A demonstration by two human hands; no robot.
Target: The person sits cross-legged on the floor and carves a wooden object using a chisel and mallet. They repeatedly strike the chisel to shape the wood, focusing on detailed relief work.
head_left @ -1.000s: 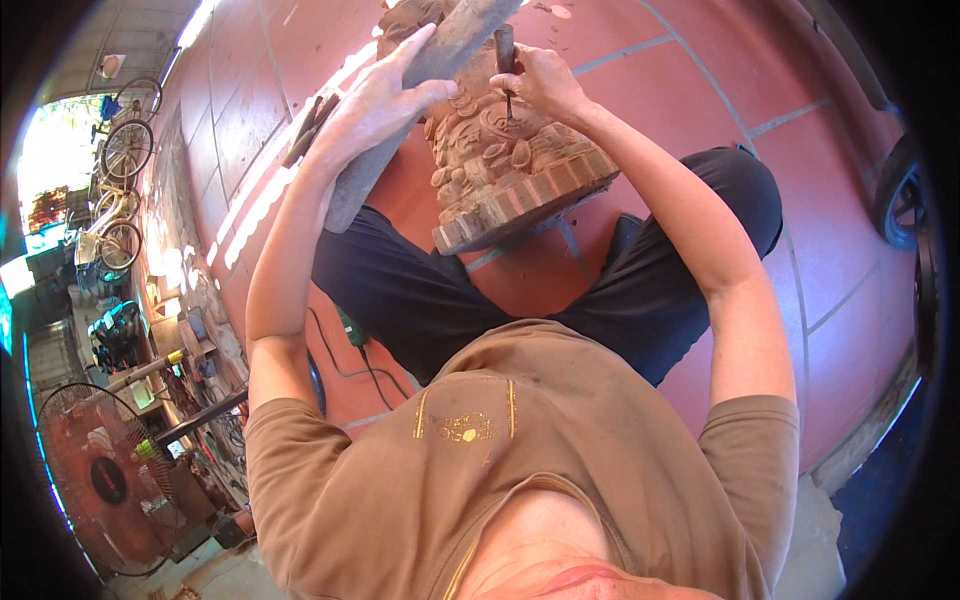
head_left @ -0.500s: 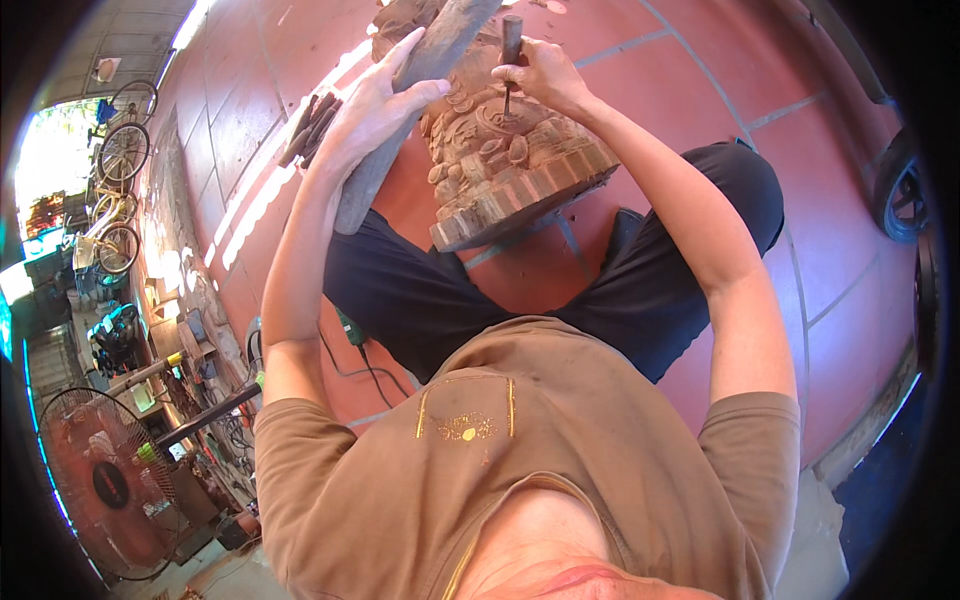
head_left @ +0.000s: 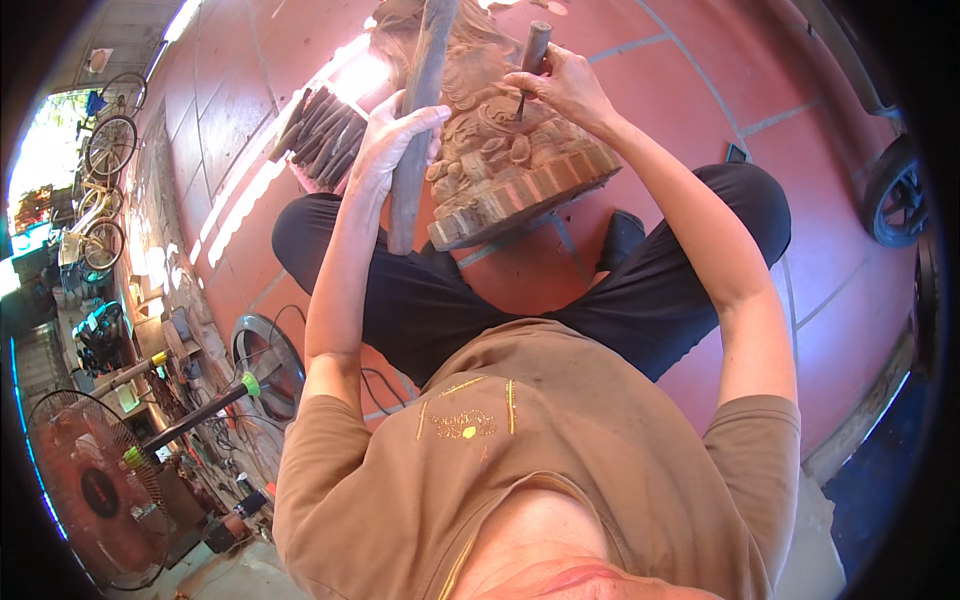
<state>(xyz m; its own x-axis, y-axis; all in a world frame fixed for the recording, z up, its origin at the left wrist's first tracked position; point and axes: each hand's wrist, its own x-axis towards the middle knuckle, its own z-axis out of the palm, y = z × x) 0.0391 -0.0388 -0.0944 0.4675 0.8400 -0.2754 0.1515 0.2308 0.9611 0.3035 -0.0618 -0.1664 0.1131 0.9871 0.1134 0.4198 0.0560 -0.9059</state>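
Observation:
In front of my crossed legs lies a brown wood carving [head_left: 505,195] with rounded relief figures and a thick, striped base edge. My right hand [head_left: 572,92] is closed on a chisel [head_left: 537,45] with a round wooden handle. The chisel's thin dark blade points down and its tip meets the carved relief. To the left, my left hand [head_left: 383,145] wraps round a long, greyish wooden club [head_left: 407,205], its thumb lying across the front. The club stands nearly lengthwise beside the carving, its lower end over my left leg. Its far end runs out of the top of the picture.
Several dark, stick-like tools [head_left: 325,138] lie bundled on the red tiled floor, left of the club. A standing fan [head_left: 98,485] lies along the left side, with bicycles [head_left: 112,145] farther off. At the right is a black wheel [head_left: 897,197].
The club has swung from a slant to nearly lengthwise, and its lower end has moved right. My left hand's fingers have curled round it. The chisel and right hand have shifted slightly right.

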